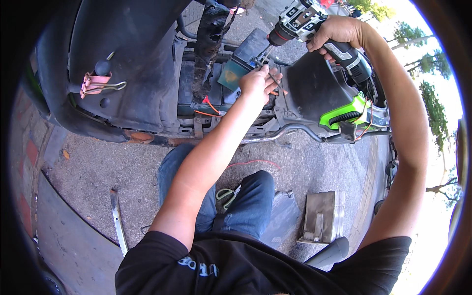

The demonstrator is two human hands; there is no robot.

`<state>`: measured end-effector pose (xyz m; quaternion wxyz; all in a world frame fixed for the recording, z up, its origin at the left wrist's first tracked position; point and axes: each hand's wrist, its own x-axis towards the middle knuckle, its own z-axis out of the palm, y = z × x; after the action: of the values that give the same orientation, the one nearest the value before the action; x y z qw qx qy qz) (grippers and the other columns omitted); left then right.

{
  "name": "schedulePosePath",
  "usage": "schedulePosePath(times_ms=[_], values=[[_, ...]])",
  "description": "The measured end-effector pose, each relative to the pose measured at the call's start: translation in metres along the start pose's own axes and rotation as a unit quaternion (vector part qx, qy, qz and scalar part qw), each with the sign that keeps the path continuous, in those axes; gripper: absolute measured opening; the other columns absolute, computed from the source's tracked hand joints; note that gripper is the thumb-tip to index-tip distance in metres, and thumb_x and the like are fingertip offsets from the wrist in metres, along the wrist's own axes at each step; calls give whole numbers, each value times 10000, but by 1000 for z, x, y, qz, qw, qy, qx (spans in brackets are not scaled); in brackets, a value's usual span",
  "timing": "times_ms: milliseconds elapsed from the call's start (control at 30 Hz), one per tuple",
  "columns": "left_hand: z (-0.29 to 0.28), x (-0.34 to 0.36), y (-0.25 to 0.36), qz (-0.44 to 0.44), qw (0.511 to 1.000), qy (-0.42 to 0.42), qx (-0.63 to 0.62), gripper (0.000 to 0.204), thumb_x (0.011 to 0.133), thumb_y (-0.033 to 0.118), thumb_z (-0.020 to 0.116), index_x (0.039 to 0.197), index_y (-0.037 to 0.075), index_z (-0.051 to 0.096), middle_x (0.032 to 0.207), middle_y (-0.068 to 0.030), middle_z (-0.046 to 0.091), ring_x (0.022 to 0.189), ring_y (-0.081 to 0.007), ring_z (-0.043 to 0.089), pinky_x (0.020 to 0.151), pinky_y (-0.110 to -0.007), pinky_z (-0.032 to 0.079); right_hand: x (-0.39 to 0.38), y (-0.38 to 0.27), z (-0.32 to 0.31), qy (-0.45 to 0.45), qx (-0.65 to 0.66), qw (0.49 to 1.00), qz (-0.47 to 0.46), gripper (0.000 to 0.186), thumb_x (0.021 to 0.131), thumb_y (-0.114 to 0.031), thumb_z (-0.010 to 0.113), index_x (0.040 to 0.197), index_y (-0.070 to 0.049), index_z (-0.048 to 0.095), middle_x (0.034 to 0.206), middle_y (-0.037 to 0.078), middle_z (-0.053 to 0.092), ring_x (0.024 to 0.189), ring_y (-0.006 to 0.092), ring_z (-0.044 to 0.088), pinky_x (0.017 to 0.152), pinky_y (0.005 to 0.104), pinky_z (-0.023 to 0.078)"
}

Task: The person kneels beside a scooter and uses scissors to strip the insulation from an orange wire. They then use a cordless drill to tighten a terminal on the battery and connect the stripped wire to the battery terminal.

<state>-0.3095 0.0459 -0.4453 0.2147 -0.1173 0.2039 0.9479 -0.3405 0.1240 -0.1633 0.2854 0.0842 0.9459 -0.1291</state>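
My right hand (339, 34) grips a silver and black cordless drill (297, 22), held sideways with its shank pointing down to a battery block (236, 71) in an opened scooter frame. My left hand (255, 83) is at the drill's tip, fingers curled around a thin metal piece (278, 84); its exact shape is unclear. Orange wires (211, 112) run beside the battery. A strip of torn black wrapping (206, 44) hangs to its left. The black body panel (137, 59) carries a pink binder clip (96, 83). At right is a black seat-like section (309, 83) with green trim (344, 110).
On the pavement below lie a long metal strip (118, 221), green-handled scissors (226, 196) by my knees, a red wire (250, 162), a metal box-like part (322, 216) and grey panels (282, 216). Trees (427, 98) stand beyond the right side.
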Motion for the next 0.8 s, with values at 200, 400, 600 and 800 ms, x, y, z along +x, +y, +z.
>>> schedulePosePath(times_ms=[200, 400, 600, 800], values=[[4, 1, 0, 1, 1000, -6, -9, 191, 1095, 204, 478, 1180, 52, 559, 1120, -103, 693, 1058, -291, 705, 958, -438, 543, 9, -3, -5, 6, -16, 1000, -24, 194, 816, -149, 803, 922, -9, 719, 709, 56, 642, 565, 153, 625, 519, 313, 546], [4, 4, -4, 7, 1000, -1, -10, 224, 1096, 211, 476, 1250, 57, 531, 1167, -102, 671, 1069, -293, 699, 964, -440, 537, 12, -6, -10, -6, -30, 999, -32, 193, 808, -128, 795, 923, 8, 720, 706, 77, 658, 560, 162, 627, 517, 304, 534], [4, 11, -9, 21, 1000, 11, -14, 316, 1091, 198, 495, 1342, 8, 522, 1163, -118, 677, 1014, -278, 712, 897, -419, 561, 18, 0, -14, -23, -29, 998, -49, 201, 803, -128, 808, 909, 16, 717, 694, 91, 661, 561, 179, 634, 518, 313, 536], [10, 17, -11, 36, 999, 7, -32, 313, 1088, 200, 500, 1330, 4, 534, 1197, -125, 684, 1023, -270, 717, 894, -389, 563, 32, 6, -26, -11, -75, 997, -25, 256, 782, -115, 836, 964, 31, 732, 786, 108, 712, 630, 172, 672, 583, 317, 570]])
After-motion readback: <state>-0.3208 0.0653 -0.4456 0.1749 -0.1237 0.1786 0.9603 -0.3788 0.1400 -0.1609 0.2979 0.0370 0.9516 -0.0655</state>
